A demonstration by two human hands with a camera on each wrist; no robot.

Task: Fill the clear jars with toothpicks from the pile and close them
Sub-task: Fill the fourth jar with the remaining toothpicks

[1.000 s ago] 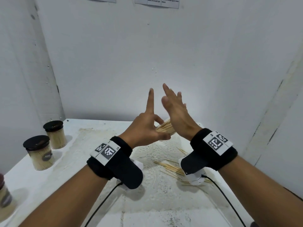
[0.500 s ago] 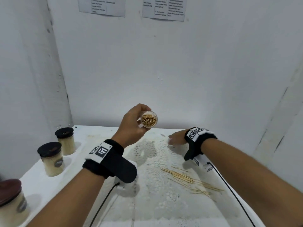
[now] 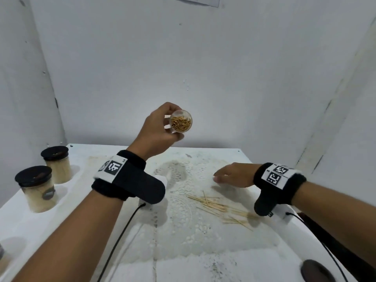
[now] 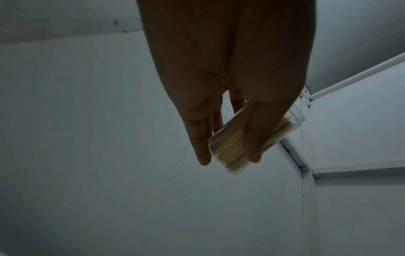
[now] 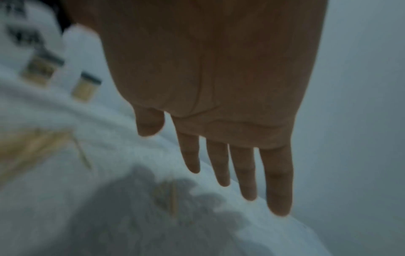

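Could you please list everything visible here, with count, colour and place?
open jar of toothpicks: one, clear, raised in left hand
lidded jars: two full plus one cut off, black lids, table's left edge
loose toothpicks: small pile, tan, on doily
lace doily: one, white, table centre
dark round object: one, near right corner, perhaps a lid
table: one, white
left hand: grips open jar
right hand: flat, fingers straight, low over doily

Capped jars [image 3: 38,188] left; toothpick pile [image 3: 218,206] right
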